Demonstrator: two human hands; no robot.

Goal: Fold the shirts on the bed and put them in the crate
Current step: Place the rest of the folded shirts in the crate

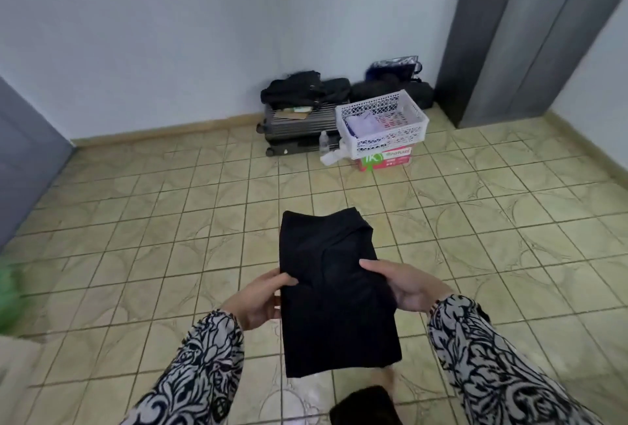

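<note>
A folded black shirt (334,292) is held flat in the air over the tiled floor, in front of me. My left hand (258,299) grips its left edge with the thumb on top. My right hand (404,285) grips its right edge, thumb laid across the cloth. The white lattice crate (382,123) stands across the room near the far wall, on a red and white box (387,159). Folded pale clothing (365,125) lies inside the crate.
Dark suitcases (299,132) with black bags (302,89) on top sit left of the crate, and a clear bottle (324,142) stands beside them. A grey wardrobe (530,37) rises at the right. Something green (8,299) shows at the left edge.
</note>
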